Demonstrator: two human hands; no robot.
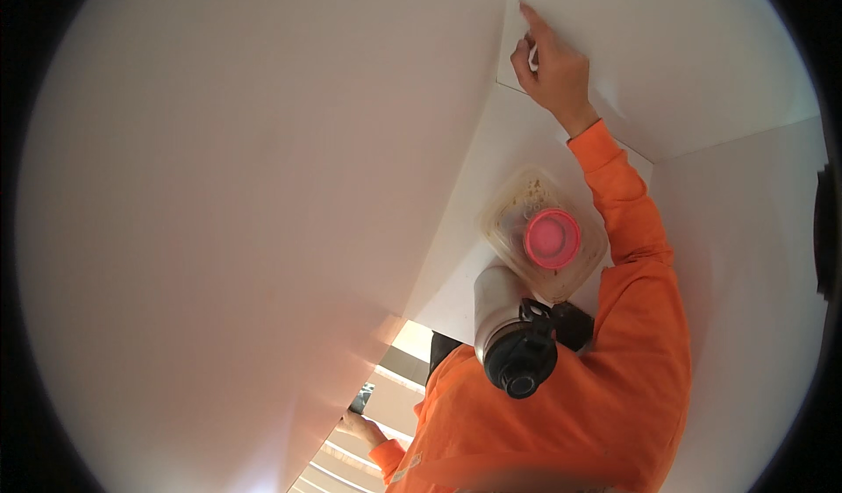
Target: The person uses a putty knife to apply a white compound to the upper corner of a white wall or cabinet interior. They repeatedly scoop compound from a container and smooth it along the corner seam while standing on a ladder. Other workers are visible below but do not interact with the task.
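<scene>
My right hand [557,72] reaches to the upper part of the head view, in an orange sleeve. Its index finger stretches out against a white panel [684,63], close to an inside corner. The thumb stands apart and the other fingers curl loosely, with nothing visible in them. At the lower left, my left hand [357,426] is at the edge of a large white panel [246,186], which hides most of its fingers. Right beside it shows a small dark grey patterned item [361,396]; whether the hand grips it or the panel edge, I cannot tell.
On a white shelf surface [452,269] between the panels stands a stained translucent square container [509,196] with a pink round-lidded tub [553,239] on it. A pale bottle with a black lid [521,360] stands close to my body. A white side wall [745,256] rises at the right.
</scene>
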